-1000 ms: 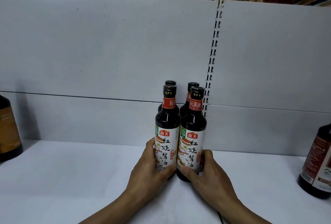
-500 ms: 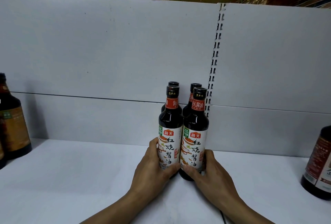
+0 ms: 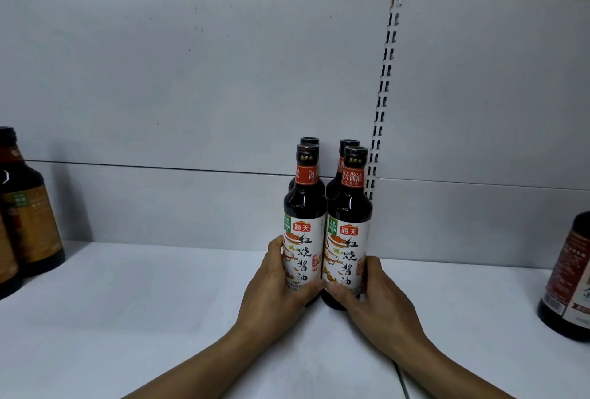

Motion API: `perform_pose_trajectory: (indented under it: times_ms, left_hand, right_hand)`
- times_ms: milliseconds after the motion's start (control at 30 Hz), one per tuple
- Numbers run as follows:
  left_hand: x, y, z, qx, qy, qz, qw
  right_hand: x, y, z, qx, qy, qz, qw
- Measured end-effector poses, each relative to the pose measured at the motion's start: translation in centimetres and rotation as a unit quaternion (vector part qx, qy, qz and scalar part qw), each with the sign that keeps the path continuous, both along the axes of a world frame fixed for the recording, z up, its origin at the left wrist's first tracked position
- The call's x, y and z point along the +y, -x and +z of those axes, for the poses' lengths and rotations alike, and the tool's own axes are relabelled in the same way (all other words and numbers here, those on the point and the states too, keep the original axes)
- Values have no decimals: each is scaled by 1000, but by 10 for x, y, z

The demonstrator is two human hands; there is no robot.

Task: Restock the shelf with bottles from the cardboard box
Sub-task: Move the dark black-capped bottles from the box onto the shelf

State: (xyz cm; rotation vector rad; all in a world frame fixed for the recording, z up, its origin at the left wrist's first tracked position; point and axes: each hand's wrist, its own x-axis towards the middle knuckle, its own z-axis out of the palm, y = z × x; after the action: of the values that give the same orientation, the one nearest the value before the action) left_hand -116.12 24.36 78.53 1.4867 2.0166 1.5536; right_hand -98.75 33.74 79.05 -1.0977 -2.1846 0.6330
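1. Four dark sauce bottles stand upright in a tight block on the white shelf (image 3: 127,318), close to the back panel (image 3: 191,79). The two back bottles (image 3: 309,141) show mostly their caps.
2. The left hand (image 3: 277,290) comes in from 7 o'clock and grasps the lower part of the front left bottle (image 3: 305,239).
3. The right hand (image 3: 376,303) comes in from 5 o'clock and grasps the front right bottle (image 3: 348,239) in the same way. These two bottles touch each other.
4. I judge the step to be the setting down and squaring of the front pair against the back pair.
5. The next move calls for loosening both hands gently, drawing them toward 6 o'clock without tipping anything, then going to the cardboard box, which is not in view.
6. Bare shelf lies at 9 and 3 o'clock of the block, before the big left bottle (image 3: 28,213) and the big right bottle (image 3: 571,280).
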Motion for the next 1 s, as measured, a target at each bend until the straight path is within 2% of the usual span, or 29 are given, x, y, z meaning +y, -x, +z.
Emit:
perform_pose_trajectory:
  times_ms: [233,333,567,633,767,1000]
  left_hand:
    - [-1,0,0,-13,-10,4,1000]
    - [-5,-1,5,14,-8,32,999]
    - [-23,-1,29,72,-13,89,993]
    - [-25,-1,32,88,-28,99,991]
    - [-30,-7,42,100,-52,105,988]
    - [-67,-24,55,35,-92,85,991]
  right_hand:
    - [-1,-1,3,-16,-1,14,1000]
    - [1,-3,10,-36,11,34,999]
    - [-12,-18,38,-197,-14,22,980]
    - [-18,-21,43,-214,-27,37,976]
    - [-36,-18,48,-190,-80,69,976]
    - [-71,6,68,-28,-89,138,986]
